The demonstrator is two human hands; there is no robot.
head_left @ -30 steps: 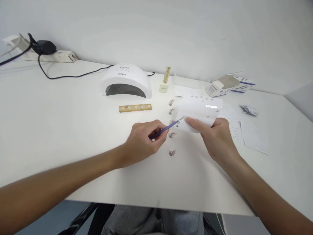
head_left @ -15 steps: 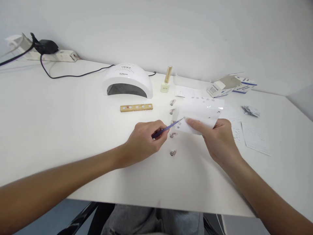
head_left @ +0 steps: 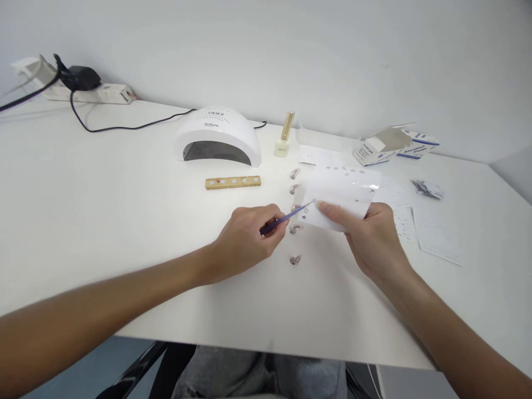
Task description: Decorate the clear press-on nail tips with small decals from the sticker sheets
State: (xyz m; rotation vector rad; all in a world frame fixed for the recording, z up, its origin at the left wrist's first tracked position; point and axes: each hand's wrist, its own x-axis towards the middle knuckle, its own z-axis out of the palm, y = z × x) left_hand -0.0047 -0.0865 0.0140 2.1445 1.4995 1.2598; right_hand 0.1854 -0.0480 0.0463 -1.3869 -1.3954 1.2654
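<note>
My left hand [head_left: 251, 235] is closed around a slim purple tool [head_left: 279, 220] with a fine, pale point; whether it is tweezers or a brush I cannot tell. The point meets the white sticker sheet [head_left: 338, 191], at a small star close to my right thumb. My right hand [head_left: 368, 230] grips this sheet by its lower edge, thumb on top, and the sheet bends upward. Silver star stickers [head_left: 304, 216] show along its near left corner and far edge. Small glossy pinkish pieces resembling false nails [head_left: 295, 260] stand in a column beside the sheet, one partly behind the tool.
A white nail lamp [head_left: 218, 136] stands at the back, with a wooden bar [head_left: 233, 183] bearing white dots before it. Beside them is a gold-capped polish bottle [head_left: 284, 136]. An opened box [head_left: 384, 145], small packets [head_left: 428, 189] and paper sheets [head_left: 437, 235] lie at right.
The tool's tip has shifted very slightly over the star near my right thumb. Otherwise both hands and the sheet keep their places; the view itself has moved a little.
</note>
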